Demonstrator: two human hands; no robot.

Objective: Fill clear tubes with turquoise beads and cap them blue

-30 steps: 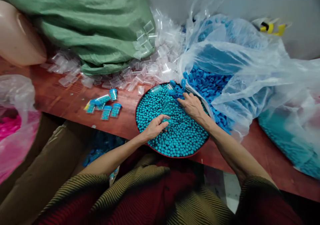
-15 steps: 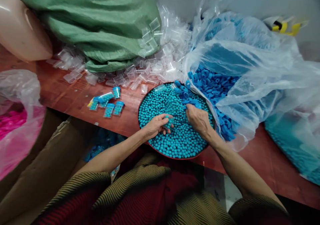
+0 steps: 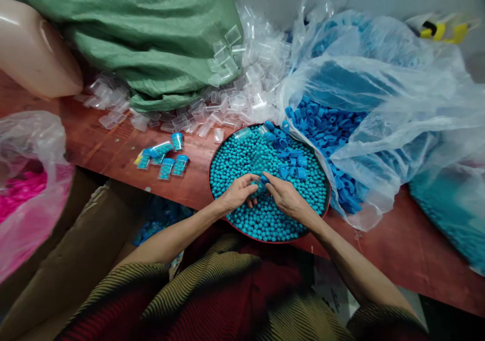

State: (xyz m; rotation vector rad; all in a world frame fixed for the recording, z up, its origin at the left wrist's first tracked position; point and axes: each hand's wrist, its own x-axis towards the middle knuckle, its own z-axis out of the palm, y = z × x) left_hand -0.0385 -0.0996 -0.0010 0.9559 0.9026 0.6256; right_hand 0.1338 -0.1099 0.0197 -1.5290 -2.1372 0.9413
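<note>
My left hand [image 3: 241, 192] is closed on a small clear container with blue beads in it, largely hidden by the fingers. Against its open end, my right hand [image 3: 282, 194] pinches a blue plastic cap [image 3: 264, 179]. Both hands are over a round red-rimmed tray [image 3: 329, 199] full of turquoise beads [image 3: 265, 225]. More blue caps [image 3: 293, 164] lie on the beads at the tray's upper right. Several filled, capped containers [image 3: 165, 169] lie on the table to the left of the tray.
Empty clear containers [image 3: 227, 106] are heaped behind the tray, beside a green sack [image 3: 159, 38]. A clear bag of blue caps [image 3: 333, 129] leans at the tray's right. Farther right is a bag of turquoise beads [image 3: 439, 209]. A pink-filled bag [image 3: 30, 189] and a beige jug [image 3: 38, 53] stand left.
My right hand has moved left from the caps on the tray to my left hand, bringing a blue cap to the container. My left hand has stayed nearly in place.
</note>
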